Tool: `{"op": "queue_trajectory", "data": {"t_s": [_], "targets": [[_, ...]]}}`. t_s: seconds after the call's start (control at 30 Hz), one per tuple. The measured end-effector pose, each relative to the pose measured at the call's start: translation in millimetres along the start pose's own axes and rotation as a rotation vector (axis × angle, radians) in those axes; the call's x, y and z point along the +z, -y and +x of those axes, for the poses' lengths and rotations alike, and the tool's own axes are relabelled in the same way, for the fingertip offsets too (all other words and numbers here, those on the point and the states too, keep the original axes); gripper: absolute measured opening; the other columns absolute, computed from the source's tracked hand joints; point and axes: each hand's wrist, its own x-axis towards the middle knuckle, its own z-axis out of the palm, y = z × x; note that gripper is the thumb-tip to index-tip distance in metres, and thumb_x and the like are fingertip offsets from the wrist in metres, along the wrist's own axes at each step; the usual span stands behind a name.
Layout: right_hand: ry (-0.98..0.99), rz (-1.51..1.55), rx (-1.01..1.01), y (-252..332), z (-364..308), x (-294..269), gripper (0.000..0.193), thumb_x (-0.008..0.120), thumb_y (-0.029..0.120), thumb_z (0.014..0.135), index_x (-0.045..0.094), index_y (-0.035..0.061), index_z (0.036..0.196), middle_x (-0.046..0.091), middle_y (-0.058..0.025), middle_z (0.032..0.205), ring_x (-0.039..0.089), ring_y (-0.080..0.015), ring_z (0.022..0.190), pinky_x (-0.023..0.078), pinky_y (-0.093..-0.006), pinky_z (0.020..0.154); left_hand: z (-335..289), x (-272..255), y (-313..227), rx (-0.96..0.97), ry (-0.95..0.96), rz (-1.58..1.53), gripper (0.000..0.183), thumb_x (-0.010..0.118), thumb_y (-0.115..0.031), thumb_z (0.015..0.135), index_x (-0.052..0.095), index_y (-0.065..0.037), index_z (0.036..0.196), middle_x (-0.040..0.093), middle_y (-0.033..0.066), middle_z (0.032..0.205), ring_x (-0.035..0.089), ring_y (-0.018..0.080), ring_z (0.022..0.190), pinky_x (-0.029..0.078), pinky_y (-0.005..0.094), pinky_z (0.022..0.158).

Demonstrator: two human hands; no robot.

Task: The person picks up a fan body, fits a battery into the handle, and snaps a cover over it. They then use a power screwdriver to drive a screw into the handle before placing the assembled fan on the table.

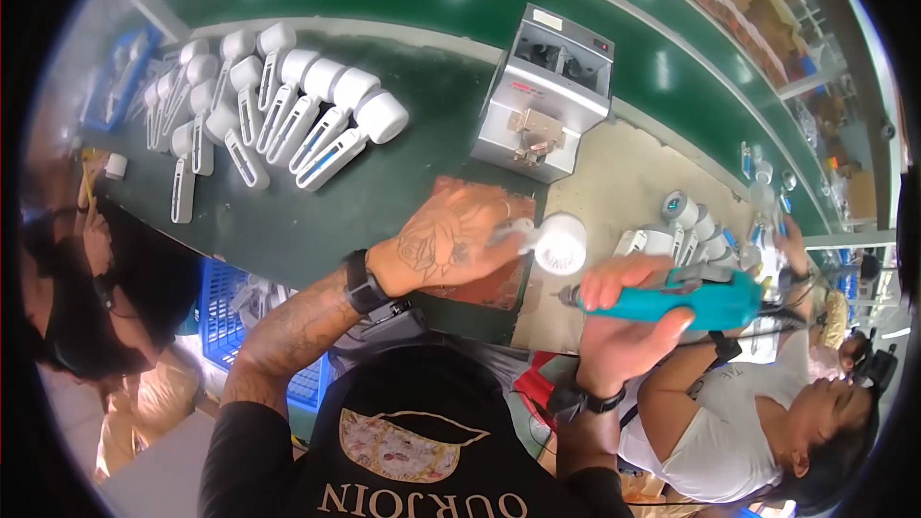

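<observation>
Spreading across the middle of the frame, the green-topped table (pixel 307 225) carries quite a crowd! At lower right, a co-worker in a white shirt (pixel 720 436) shows close by. Upper centre now, and a boxy grey machine (pixel 523 101) stands near the table's far edge. Upper left, white round-headed units (pixel 382 117) fan out, slotted handles angled toward the lower left; right of centre, a smaller cluster of units (pixel 703 223). Partly under the left hand (pixel 446 235), a red-brown mat (pixel 494 283).

On to the tools: right of centre, the right hand (pixel 624 345) is wrapped round a teal power driver (pixel 715 305), lying nearly level, nose to the left, cord end to the right. At centre, the left hand shows its back, and its fingers look closed on the narrow part of a white round-headed piece (pixel 560 244), though blur hides the exact hold.

And here's the relation that counts: the piece juts out just right of the left fingers, its long axis, as far as the blur allows, running roughly level. It lies up and left of the right fingers, so the left hand is nearer. Smallest of all, the driver's bit (pixel 558 294) points left just below the round head, a gap showing between them.
</observation>
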Motion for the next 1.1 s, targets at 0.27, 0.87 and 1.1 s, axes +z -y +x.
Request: {"op": "queue_trajectory", "data": {"t_s": [0.27,0.87,1.1], "targets": [[0.046,-0.145,-0.248,-27.7,98.5,64.3,0.061,0.057,0.06,0.1,0.058,-0.0006,0.108,0.055,-0.0058,0.075,0.054,-0.0182,0.067,0.043,-0.0321,0.061,-8.1,-7.0,27.9,0.148,-0.074,-0.001,0.04,0.076,-0.031,0.089,0.069,-0.013,0.123,0.064,0.0072,0.108,0.059,0.0284,0.098,0.048,0.0409,0.087],[0.096,-0.304,-0.104,-53.7,100.4,70.6,0.038,0.051,0.035,0.109,0.058,-0.0028,0.105,0.057,-0.0073,0.074,0.057,-0.0173,0.066,0.047,-0.0313,0.061,-9.7,-5.8,31.0,0.139,-0.113,0.03,0.043,0.077,-0.03,0.085,0.066,-0.012,0.123,0.062,0.0059,0.105,0.057,0.0271,0.098,0.047,0.0429,0.088],[0.112,-0.317,-0.103,-47.6,69.4,43.3,0.052,0.057,0.046,0.104,0.055,-0.005,0.114,0.056,-0.0079,0.075,0.057,-0.019,0.067,0.046,-0.0319,0.061,-10.5,-2.4,29.4,0.122,-0.128,0.023,0.039,0.08,-0.031,0.084,0.07,-0.012,0.117,0.067,0.0064,0.108,0.061,0.0281,0.098,0.051,0.0417,0.087]]}}
